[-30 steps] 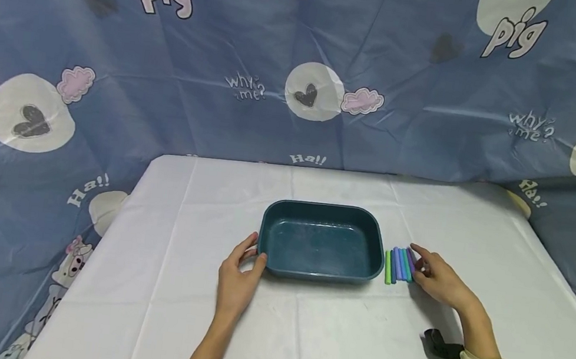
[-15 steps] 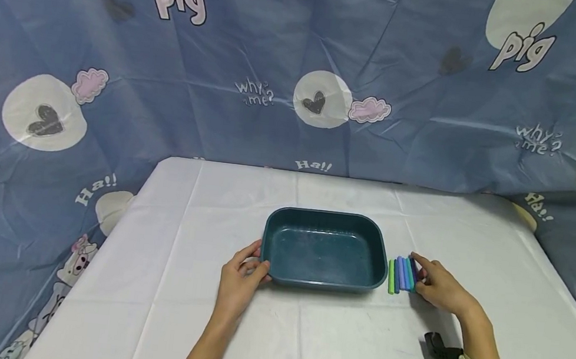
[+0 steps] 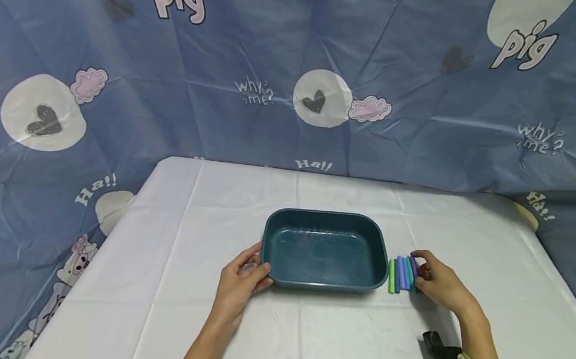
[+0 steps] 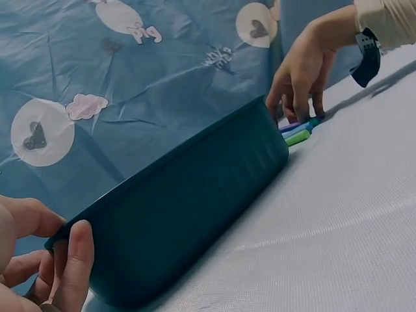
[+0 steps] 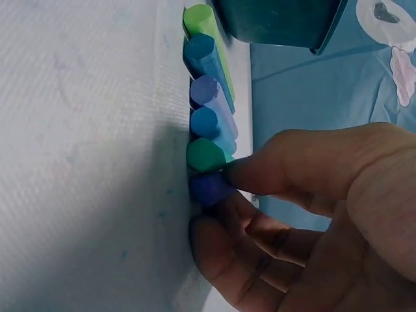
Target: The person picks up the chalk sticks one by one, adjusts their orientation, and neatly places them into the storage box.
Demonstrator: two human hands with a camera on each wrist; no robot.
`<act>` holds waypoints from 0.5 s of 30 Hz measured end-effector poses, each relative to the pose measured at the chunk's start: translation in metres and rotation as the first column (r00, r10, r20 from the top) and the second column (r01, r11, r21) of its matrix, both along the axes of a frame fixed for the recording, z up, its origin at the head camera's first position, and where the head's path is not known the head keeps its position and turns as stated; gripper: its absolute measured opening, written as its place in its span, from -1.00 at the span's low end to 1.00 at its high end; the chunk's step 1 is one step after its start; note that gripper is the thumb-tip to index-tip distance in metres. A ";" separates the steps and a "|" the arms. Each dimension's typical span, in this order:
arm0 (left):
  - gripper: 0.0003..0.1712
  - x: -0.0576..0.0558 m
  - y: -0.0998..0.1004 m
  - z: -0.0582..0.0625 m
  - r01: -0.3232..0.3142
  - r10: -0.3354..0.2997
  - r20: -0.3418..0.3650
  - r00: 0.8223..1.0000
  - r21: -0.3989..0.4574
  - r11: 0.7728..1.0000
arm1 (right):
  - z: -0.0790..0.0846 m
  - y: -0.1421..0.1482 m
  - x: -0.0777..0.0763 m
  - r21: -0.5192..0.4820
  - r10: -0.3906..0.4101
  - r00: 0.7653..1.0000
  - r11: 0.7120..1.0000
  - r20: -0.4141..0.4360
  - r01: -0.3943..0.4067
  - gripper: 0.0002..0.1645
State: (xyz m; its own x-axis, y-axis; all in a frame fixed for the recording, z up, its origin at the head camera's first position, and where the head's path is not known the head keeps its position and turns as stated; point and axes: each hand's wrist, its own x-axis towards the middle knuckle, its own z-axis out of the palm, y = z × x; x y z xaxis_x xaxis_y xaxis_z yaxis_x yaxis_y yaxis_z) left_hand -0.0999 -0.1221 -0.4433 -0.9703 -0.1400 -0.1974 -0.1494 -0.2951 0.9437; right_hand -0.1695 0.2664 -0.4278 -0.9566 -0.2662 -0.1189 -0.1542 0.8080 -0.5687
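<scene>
A dark teal plastic tub [image 3: 322, 257] stands on the white cloth. My left hand [image 3: 237, 285] holds its near left corner, thumb and fingers pinching the rim [image 4: 117, 193]. Right of the tub lies a row of several coloured chalk sticks, from a lime green one [image 5: 203, 21] to a purple one [image 5: 211, 188] at the outer end. My right hand [image 3: 440, 285] pinches the purple chalk, its thumb at the near end beside the sea-green chalk [image 5: 205, 155]. The fingers cover part of the purple stick in the right wrist view.
White cloth [image 3: 209, 212] covers the table. A blue printed curtain [image 3: 262, 34] hangs behind it and along the sides. Each wrist wears a black camera mount, such as the right one [image 3: 441, 347]. The lime chalk lies close to the tub's right wall.
The head view has shifted slightly, mostly in the first half second. My right fingers have drawn in on the purple chalk. My left thumb lies a little further over the tub's rim.
</scene>
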 end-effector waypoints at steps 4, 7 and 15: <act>-0.38 0.000 0.000 0.000 -0.005 0.005 -0.003 1.000 -0.019 1.000 | -0.002 0.002 -0.002 -0.026 0.018 0.999 0.999 -0.030 -0.019 -0.40; -0.39 0.000 -0.001 -0.001 -0.009 0.009 -0.002 1.000 -0.029 1.000 | -0.004 0.005 -0.004 -0.055 0.028 0.998 0.998 -0.048 -0.030 -0.39; -0.39 -0.001 -0.002 -0.002 -0.017 0.017 0.016 1.000 -0.014 1.000 | -0.001 0.005 -0.006 -0.124 0.000 0.997 0.992 -0.083 -0.010 -0.37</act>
State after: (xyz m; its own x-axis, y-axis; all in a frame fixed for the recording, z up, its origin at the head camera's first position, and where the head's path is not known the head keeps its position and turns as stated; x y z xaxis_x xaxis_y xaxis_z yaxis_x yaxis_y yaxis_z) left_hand -0.1010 -0.1240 -0.4450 -0.9643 -0.1595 -0.2113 -0.1599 -0.2850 0.9451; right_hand -0.1759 0.2715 -0.4287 -0.9603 -0.2788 -0.0053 -0.2086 0.7311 -0.6495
